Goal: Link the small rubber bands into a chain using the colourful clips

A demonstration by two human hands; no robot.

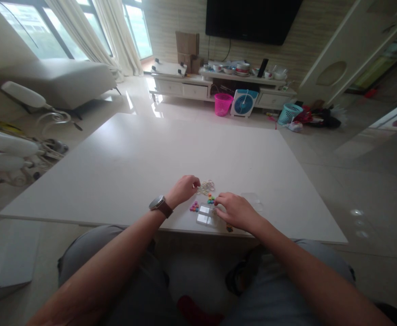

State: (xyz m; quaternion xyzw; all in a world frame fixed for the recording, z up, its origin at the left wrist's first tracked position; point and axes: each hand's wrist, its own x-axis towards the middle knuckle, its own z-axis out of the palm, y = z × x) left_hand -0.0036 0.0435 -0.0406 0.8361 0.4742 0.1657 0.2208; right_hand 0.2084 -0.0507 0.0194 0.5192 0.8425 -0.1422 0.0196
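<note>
At the near edge of the white table (pixel 171 154), my left hand (pixel 184 188) has its fingers curled at the side of a loose pile of pale rubber bands (pixel 207 186). Anything between those fingertips is too small to make out. My right hand (pixel 237 210) reaches over the right part of a clear compartment box (pixel 204 214), thumb and fingers bent close together; what they hold is hidden. Pink and purple small pieces (pixel 194 207) lie left of the box, green and orange ones (pixel 211 199) behind it. More small pieces (pixel 229 229) show below my right hand.
A clear plastic lid (pixel 251 199) lies right of my right hand. Beyond the table stand a low cabinet (pixel 194 90), a pink basket (pixel 223 105), a blue and white fan (pixel 244 103) and a teal basket (pixel 289 114). A white-padded metal stand (pixel 11 145) is at left.
</note>
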